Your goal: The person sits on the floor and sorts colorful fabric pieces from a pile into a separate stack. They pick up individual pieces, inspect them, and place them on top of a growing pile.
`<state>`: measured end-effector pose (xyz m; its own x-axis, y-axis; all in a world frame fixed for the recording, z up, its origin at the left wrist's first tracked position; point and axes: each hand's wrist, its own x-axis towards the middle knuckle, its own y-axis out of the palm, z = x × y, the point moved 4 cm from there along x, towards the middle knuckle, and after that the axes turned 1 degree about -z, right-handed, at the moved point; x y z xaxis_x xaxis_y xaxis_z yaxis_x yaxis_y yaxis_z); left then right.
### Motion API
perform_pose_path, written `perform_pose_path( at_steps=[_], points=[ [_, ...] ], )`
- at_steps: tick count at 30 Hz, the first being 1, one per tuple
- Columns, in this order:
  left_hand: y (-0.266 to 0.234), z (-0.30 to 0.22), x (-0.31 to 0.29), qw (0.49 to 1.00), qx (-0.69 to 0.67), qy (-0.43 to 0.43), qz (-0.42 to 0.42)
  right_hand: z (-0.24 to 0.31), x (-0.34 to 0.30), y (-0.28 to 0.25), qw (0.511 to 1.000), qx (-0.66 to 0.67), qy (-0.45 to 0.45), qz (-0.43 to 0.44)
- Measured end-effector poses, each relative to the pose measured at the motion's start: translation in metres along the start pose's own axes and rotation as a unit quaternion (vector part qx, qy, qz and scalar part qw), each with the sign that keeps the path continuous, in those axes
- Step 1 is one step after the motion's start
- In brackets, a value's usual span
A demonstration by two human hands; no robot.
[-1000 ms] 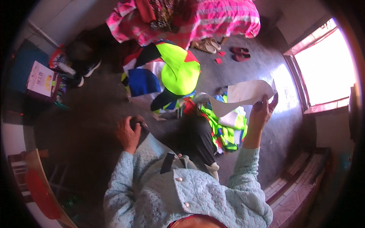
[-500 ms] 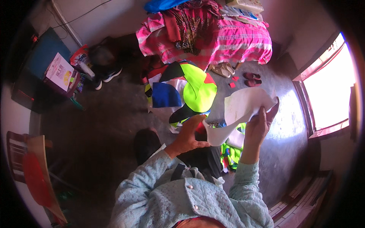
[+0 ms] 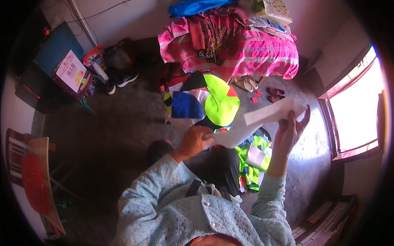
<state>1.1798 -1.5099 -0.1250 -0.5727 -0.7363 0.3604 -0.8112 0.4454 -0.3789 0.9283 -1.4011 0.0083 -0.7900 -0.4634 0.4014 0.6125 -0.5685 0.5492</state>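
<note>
Between my two hands stretches a thin white curved piece [image 3: 246,130], cloth or paper, I cannot tell which. My left hand [image 3: 193,143] is closed on its left end, slightly smeared by motion. The right end is pinched by my right hand [image 3: 290,130], held higher and farther out. Beyond my left hand lies a stack of cut fabric pieces, with a neon yellow piece [image 3: 221,106] and a blue piece [image 3: 186,105] on top. Below the white piece, a heap of neon, white and coloured cloth pieces [image 3: 256,158] rests to the right of my knee.
A bed with a pink checked cover [image 3: 262,57] stands at the far side. Shoes [image 3: 276,95] and red scraps [image 3: 256,98] lie on the floor before it. At the left are a box [image 3: 72,74] and a wooden chair [image 3: 39,180]. A bright window [image 3: 355,108] is at the right.
The white piece has been pulled flatter and tilted as my left hand moved left and down. My right hand shifted slightly right. More of the right cloth heap shows.
</note>
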Motion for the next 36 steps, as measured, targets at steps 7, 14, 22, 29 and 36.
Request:
perform_pose_path(
  at_steps=[7,14,22,29,36],
  points=[
    [-0.09,-0.012,0.129,0.916,0.331,0.174,-0.144,-0.091,0.094,0.019,0.994,0.022,0.093,0.06],
    [-0.14,-0.042,0.213,0.783,0.47,0.286,-0.289,-0.119,0.139,0.061,0.995,0.026,0.021,0.099],
    [-0.094,0.101,0.158,0.815,0.545,0.157,-0.121,-0.253,0.063,-0.034,0.959,-0.202,0.185,0.066],
    [-0.085,0.152,0.119,0.819,0.558,0.115,-0.064,-0.281,0.016,-0.07,0.905,-0.24,0.35,0.03],
    [-0.1,0.142,0.118,0.82,0.562,0.107,-0.006,-0.271,0.005,-0.091,0.918,-0.232,0.322,-0.024]
  ],
)
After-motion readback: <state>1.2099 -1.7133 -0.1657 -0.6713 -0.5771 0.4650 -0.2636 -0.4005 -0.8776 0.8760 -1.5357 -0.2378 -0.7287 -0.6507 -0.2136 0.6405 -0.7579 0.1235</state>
